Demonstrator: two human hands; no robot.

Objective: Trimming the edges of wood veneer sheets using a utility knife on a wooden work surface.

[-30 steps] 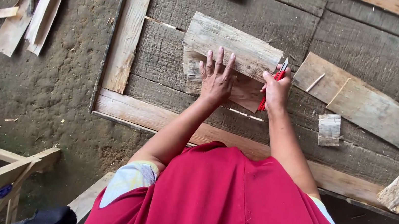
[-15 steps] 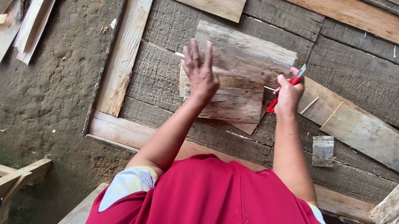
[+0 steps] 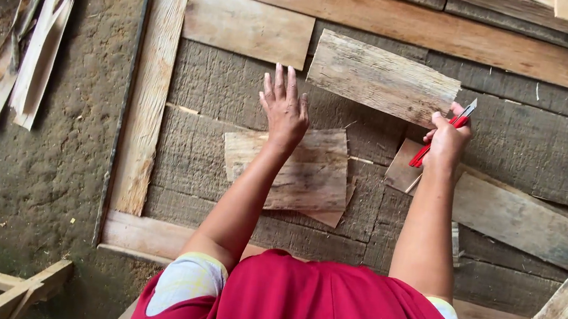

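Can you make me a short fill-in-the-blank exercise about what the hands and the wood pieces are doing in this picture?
1. The right hand holds a utility knife whose handle is ____ in colour.
2. The left hand rests with its fingers ____ on the thin wood sheet.
3. The weathered plank lies ____ the two hands.
4. The person wears a ____ garment.

Missing words: red; spread; between; red

One view only, a head camera looking almost straight down over the person's red top [image 3: 322, 311]. It sits close, with both forearms filling the middle. The wooden work surface [image 3: 519, 147] runs from 12 to 3 o'clock, dirt floor [image 3: 41, 171] toward 9. Edges are probably slightly stretched by the lens.
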